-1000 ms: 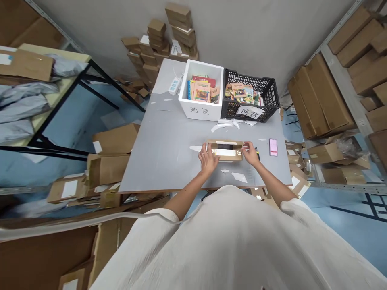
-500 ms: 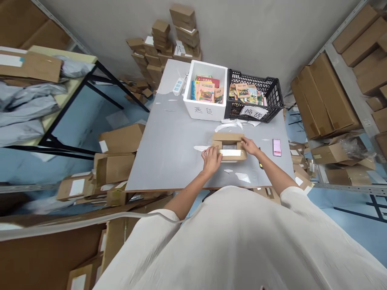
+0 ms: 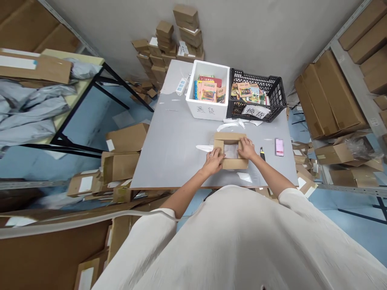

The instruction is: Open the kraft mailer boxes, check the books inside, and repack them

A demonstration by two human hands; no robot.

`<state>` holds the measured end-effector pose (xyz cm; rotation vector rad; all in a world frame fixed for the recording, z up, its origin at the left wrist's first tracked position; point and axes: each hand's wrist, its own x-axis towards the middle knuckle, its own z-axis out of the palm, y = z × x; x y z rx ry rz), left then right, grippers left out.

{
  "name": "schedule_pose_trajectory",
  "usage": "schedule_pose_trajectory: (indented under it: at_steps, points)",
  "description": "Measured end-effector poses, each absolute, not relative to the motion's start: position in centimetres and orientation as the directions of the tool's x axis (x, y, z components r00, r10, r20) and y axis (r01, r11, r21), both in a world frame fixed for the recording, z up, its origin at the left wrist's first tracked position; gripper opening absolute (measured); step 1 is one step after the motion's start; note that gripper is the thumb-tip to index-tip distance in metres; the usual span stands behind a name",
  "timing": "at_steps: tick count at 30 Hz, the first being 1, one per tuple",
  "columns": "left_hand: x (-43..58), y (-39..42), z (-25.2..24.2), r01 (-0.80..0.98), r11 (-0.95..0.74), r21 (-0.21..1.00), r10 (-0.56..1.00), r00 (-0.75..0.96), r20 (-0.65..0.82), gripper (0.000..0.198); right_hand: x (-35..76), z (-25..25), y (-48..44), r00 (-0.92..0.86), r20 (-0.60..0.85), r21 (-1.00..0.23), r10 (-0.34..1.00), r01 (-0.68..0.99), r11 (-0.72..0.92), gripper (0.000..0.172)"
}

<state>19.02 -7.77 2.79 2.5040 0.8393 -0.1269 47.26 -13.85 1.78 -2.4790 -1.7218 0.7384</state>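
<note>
An open brown cardboard box (image 3: 235, 164) sits on the flat grey table (image 3: 169, 157), and the left hand (image 3: 214, 161) and the right hand (image 3: 247, 149) each have a grip on one side of it, fingers bent. Behind it lie torn white paper bits (image 3: 227, 126), and then a white foam tub (image 3: 208, 110) and a black plastic crate (image 3: 274, 98), both with bright books (image 3: 208, 92) in them, take up space. A black and yellow cutter (image 3: 262, 154) lies just beside the right arm (image 3: 270, 175), near a pink-screen phone (image 3: 279, 147), and a white power strip (image 3: 182, 86) sits by the tub.
</note>
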Motion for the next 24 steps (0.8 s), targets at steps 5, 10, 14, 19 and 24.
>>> schedule_pose_trajectory:
  at_steps: [5, 10, 14, 19, 24]
  points:
    - [20.8, -7.0, 3.4, 0.604, -0.735, 0.309, 0.521, 0.794, -0.312, 0.054, 45.5, 2.3, -13.6, 0.332, -0.390, -0.201, 0.859, 0.879, -0.431, 0.089]
    - [18.8, -8.2, 4.0, 0.627, -0.715, 0.309, 0.612, 0.775, -0.158, 0.072, 45.1, 2.0, -13.5, 0.358, -0.386, -0.183, 0.850, 0.874, -0.451, 0.090]
    - [16.4, -8.7, 3.9, 0.759, -0.567, 0.320, 0.781, 0.619, -0.084, 0.077, 44.9, 1.5, -13.7, 0.362, -0.384, -0.197, 0.849, 0.867, -0.458, 0.094]
    - [16.2, -6.8, 3.9, 0.775, -0.535, 0.337, 0.780, 0.606, -0.155, 0.067, 44.9, 0.9, -13.8, 0.363, -0.356, -0.239, 0.861, 0.855, -0.459, 0.096]
    - [19.0, -3.2, 3.9, 0.716, -0.614, 0.332, 0.666, 0.696, -0.269, 0.101, 45.7, 0.9, -13.9, 0.361, -0.338, -0.338, 0.869, 0.816, -0.470, 0.095]
